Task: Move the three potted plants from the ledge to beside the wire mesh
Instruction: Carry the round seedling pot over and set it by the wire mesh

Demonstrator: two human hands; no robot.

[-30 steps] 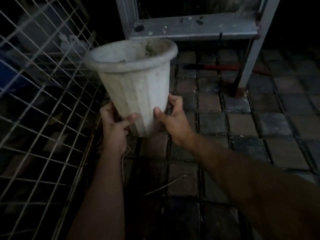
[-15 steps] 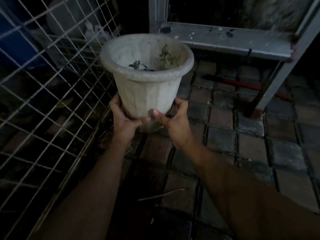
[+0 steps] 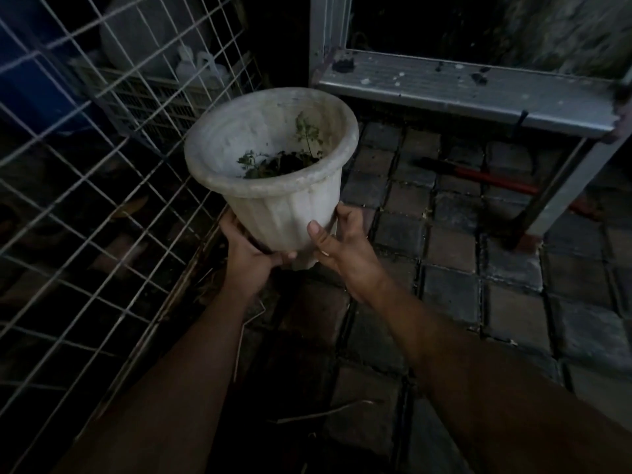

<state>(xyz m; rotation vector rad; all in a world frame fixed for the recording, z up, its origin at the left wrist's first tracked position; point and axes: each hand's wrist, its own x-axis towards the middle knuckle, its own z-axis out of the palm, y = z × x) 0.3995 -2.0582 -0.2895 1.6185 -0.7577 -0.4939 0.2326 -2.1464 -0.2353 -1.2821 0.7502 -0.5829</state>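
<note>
White ribbed pot (image 3: 280,186) at centre frame, held above paved floor (image 3: 451,254), just beside wire mesh (image 3: 102,206) at 9 o'clock. Left hand (image 3: 249,258) cups base; right hand (image 3: 345,248) grasps lower wall, thumb on front. Both clenched on pot. Contents: dark soil, small green seedlings (image 3: 290,155), well below rim. Progress, judged: one pot in transit, not yet set down; no other pots visible by mesh, so count done unknown. Metal ledge (image 3: 461,90) at 1 o'clock, bare where visible.

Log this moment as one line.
holding: white pot | left hand, right hand at base | beside wire mesh | not set down
</note>
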